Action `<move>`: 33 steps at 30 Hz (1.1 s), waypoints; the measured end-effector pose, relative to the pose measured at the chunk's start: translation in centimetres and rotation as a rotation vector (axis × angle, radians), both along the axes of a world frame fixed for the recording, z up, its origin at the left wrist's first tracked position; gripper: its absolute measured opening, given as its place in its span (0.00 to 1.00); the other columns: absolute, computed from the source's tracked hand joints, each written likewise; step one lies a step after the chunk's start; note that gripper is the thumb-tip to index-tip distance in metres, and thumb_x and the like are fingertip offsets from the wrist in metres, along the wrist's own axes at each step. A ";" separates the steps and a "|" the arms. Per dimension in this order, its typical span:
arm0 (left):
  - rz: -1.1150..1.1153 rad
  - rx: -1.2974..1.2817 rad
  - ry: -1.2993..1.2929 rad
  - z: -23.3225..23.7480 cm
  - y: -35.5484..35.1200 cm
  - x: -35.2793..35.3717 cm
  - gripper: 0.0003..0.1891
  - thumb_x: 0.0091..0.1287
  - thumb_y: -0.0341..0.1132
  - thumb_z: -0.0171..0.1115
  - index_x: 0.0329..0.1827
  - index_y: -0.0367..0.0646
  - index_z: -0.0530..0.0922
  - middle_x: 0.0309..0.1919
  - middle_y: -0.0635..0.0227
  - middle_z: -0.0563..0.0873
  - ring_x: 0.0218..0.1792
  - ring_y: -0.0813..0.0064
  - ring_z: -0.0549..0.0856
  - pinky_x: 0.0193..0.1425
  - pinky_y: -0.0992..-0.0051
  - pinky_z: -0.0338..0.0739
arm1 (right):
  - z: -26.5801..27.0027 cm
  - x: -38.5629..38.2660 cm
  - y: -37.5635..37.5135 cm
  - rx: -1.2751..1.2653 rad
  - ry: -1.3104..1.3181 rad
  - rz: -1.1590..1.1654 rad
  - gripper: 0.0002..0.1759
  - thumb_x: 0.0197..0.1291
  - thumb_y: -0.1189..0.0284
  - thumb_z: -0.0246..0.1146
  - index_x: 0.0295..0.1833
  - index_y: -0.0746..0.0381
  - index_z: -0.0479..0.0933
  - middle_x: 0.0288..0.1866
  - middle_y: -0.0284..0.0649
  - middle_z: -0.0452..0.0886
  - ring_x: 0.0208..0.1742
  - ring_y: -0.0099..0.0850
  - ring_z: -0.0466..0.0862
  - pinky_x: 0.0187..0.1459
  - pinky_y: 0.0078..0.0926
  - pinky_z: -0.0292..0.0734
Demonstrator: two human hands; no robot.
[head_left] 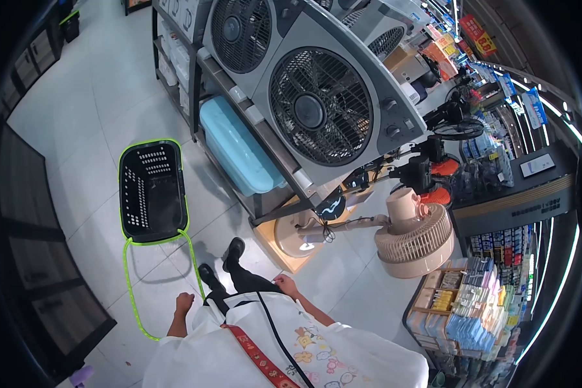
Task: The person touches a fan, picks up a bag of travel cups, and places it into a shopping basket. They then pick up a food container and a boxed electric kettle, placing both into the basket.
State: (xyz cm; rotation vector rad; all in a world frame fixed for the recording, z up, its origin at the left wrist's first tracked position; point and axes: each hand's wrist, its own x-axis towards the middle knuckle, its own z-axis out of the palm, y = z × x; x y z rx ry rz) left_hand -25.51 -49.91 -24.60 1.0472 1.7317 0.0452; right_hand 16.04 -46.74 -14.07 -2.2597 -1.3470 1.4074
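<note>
My left hand (185, 302) hangs beside my body with its fingers curled into a loose fist, and nothing shows in it. It lies between the two sides of a long green handle (130, 291), apart from the visible parts; my forearm hides some of the loop. That handle belongs to a black shopping basket (154, 194) with green trim, standing on the floor, with nothing visible inside. My right hand (286, 284), also curled and with nothing visible in it, hangs at my other side. Nearest to it is the wooden base board (294, 260) under a beige stand fan (415, 236).
Grey box fans (323, 107) fill a shelf ahead, above a light-blue plastic tub (239, 149). Dark cabinets (42, 258) line the left side. Stacked packaged goods (472, 304) stand to the right, and more fans (440, 174) are farther back.
</note>
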 end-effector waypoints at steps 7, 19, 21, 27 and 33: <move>-0.006 0.027 -0.010 1.5 2.6 1.3 0.17 0.52 0.44 0.53 0.22 0.37 0.79 0.24 0.54 0.82 0.30 0.57 0.82 0.40 0.65 0.75 | 0.5 -0.1 0.5 0.017 -0.004 0.025 0.11 0.51 0.69 0.55 0.40 0.60 0.77 0.33 0.40 0.81 0.35 0.30 0.81 0.40 0.25 0.74; -0.112 0.113 -0.019 0.4 4.3 2.7 0.17 0.52 0.45 0.55 0.21 0.37 0.79 0.18 0.60 0.82 0.20 0.68 0.81 0.28 0.69 0.76 | 0.3 1.3 0.5 -0.009 0.000 -0.036 0.11 0.50 0.71 0.55 0.40 0.61 0.76 0.32 0.39 0.81 0.35 0.29 0.81 0.39 0.24 0.74; -0.123 0.099 -0.002 0.9 4.8 2.9 0.17 0.52 0.45 0.55 0.21 0.38 0.79 0.18 0.60 0.82 0.20 0.67 0.81 0.29 0.69 0.76 | 0.2 1.7 0.9 -0.006 0.035 -0.073 0.11 0.50 0.71 0.55 0.40 0.62 0.76 0.31 0.40 0.81 0.34 0.30 0.81 0.39 0.24 0.74; -0.207 -0.027 0.057 3.1 7.9 4.0 0.18 0.53 0.46 0.50 0.23 0.38 0.79 0.28 0.53 0.81 0.34 0.54 0.80 0.42 0.62 0.73 | -0.6 2.7 2.8 -0.004 0.068 -0.095 0.11 0.50 0.72 0.54 0.39 0.63 0.76 0.30 0.40 0.81 0.33 0.30 0.82 0.38 0.25 0.75; -0.163 0.071 0.062 4.2 12.0 5.7 0.19 0.51 0.46 0.55 0.24 0.36 0.78 0.26 0.50 0.81 0.33 0.51 0.80 0.40 0.59 0.73 | -2.5 3.7 5.0 0.029 0.186 -0.152 0.12 0.52 0.72 0.54 0.41 0.65 0.74 0.29 0.42 0.81 0.31 0.28 0.82 0.34 0.23 0.75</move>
